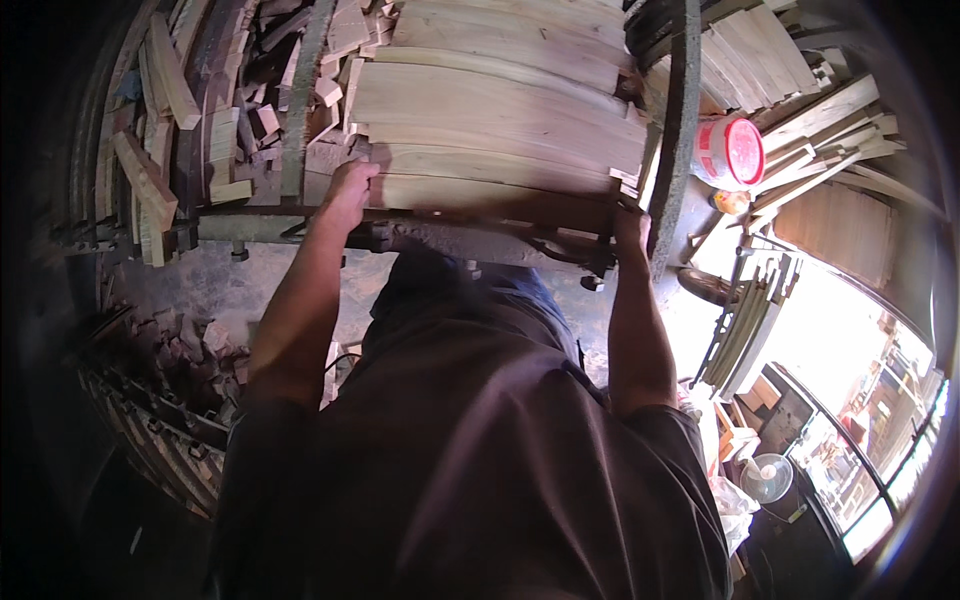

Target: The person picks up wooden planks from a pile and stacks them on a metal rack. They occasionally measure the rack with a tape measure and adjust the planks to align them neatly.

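Several pale wooden boards (490, 105) lie side by side across a metal frame in front of me. The nearest wooden board (480, 195) runs from hand to hand along the near edge. My left hand (350, 195) is closed at its left end, thumb and fingers bent against the wood. At the right end my right hand (631, 228) is closed too, its fingertips partly hidden in shadow. Just under the board runs a dark metal bar (450, 240) with bolts hanging below it.
An upright metal bar (677, 130) rises right of the boards. Beyond it stands a white bucket with a red lid (742, 153), near stacked timber strips (830, 135). Wood offcuts (265, 125) fill the left side. A fan (767, 478) stands at lower right.
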`<state>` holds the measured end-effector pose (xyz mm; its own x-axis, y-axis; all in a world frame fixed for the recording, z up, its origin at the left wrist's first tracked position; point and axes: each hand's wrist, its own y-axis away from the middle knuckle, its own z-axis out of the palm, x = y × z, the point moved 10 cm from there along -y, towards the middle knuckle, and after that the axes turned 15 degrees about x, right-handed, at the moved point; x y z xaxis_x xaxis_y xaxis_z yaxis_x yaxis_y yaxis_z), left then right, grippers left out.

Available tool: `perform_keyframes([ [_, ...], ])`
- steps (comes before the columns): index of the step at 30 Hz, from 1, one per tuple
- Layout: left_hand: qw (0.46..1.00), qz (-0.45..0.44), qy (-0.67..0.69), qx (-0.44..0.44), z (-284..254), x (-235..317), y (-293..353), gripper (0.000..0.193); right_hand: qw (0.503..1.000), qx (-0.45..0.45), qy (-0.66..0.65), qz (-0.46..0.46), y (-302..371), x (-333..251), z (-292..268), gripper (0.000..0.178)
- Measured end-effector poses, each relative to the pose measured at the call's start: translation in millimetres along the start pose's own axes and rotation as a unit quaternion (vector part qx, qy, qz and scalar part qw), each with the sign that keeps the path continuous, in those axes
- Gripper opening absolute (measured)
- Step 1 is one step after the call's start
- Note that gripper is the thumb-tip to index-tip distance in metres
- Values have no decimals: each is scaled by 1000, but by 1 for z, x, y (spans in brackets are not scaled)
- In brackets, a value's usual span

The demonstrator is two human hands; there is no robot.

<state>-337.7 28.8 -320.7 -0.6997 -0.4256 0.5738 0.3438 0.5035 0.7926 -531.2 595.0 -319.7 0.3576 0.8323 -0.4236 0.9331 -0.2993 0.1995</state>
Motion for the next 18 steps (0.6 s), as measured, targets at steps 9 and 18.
perform_keyframes([
  [9, 999, 19, 19, 18, 3, 23, 28, 23, 986, -3, -124, 110, 28, -31, -28, 39],
  [18, 997, 29, -66, -12, 7, 11, 16, 72, 980, 5, -182, 77, 20, -21, -11, 42],
])
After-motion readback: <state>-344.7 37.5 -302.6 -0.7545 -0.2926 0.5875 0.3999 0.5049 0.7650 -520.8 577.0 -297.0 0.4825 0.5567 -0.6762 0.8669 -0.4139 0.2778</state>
